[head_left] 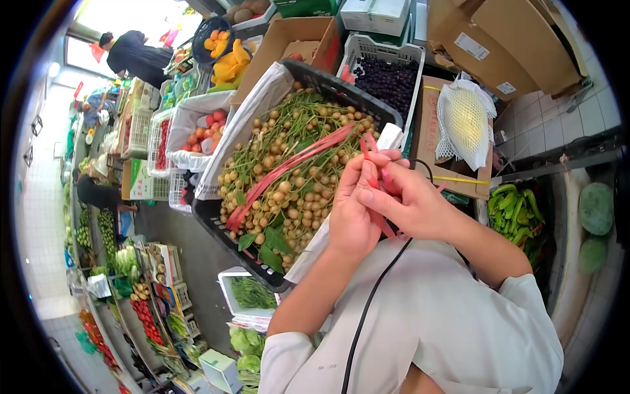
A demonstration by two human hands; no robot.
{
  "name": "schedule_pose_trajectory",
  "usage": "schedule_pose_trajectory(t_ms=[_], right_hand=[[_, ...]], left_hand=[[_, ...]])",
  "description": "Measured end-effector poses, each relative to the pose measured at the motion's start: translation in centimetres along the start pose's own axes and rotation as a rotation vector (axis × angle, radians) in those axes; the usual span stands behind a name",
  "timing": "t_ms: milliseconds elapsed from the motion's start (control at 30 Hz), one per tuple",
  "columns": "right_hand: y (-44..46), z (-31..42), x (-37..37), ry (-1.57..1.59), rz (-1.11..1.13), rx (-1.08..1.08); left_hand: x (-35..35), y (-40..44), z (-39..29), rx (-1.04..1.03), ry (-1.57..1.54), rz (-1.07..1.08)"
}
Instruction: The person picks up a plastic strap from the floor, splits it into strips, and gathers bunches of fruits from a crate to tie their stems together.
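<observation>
Left hand (354,210), right hand (415,200): both grasping red plastic strap (365,148). From hands: longans (308,190) in black crate (226,241), 9–10 o'clock; foam-netted yellow fruit (467,117), 1–2 o'clock.

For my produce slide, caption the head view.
Left hand and right hand pinch pink ribbon by a black crate of brown fruit.

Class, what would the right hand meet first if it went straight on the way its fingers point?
Probably the bare left hand first, at the pink plastic ribbon both hold; depth to the round tan fruit beyond is unclear.
</observation>
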State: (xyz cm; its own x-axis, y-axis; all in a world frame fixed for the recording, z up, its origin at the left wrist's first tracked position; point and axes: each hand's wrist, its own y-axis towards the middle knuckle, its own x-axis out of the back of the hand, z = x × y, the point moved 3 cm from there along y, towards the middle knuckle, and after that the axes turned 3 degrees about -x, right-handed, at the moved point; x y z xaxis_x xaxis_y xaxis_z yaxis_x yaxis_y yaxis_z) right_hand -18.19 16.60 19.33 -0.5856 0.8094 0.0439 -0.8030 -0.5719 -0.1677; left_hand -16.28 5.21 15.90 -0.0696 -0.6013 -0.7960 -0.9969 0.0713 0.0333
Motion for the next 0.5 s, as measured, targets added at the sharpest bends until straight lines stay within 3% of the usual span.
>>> schedule_pose_trajectory(t_ms=[33,133,233,300,367,433,500], right_hand=[[0.3,-0.6,-0.5,-0.011,0.011,-0.004],[0.7,-1.5,-1.3,-0.087,-0.205,0.292],[0.5,-0.6,-1.3,-0.116,-0.227,0.278],[0.6,-0.7,-1.3,-0.197,0.031,0.037],[0.5,-2.1,-1.3,-0.123,0.077,0.04],[0.5,-1.6,-1.9,-0.054,0.13,0.044],[0.4,-0.4,-1.7,0.37,0.007,-0.151]], left_hand=[[0.0,-0.1,0.1,0.012,0.007,-0.058],[-0.1,-0.3,-0.7,0.058,-0.111,-0.096],[1.6,-0.2,-1.3,0.083,-0.132,-0.121],[2.3,-0.1,-1.9,0.07,0.175,0.0],[1.5,-0.4,-2.0,0.054,0.254,-0.002],[0.3,-1.1,-1.7,0.142,-0.056,0.08],[0.7,-1.9,-0.8,0.19,-0.117,0.114]])
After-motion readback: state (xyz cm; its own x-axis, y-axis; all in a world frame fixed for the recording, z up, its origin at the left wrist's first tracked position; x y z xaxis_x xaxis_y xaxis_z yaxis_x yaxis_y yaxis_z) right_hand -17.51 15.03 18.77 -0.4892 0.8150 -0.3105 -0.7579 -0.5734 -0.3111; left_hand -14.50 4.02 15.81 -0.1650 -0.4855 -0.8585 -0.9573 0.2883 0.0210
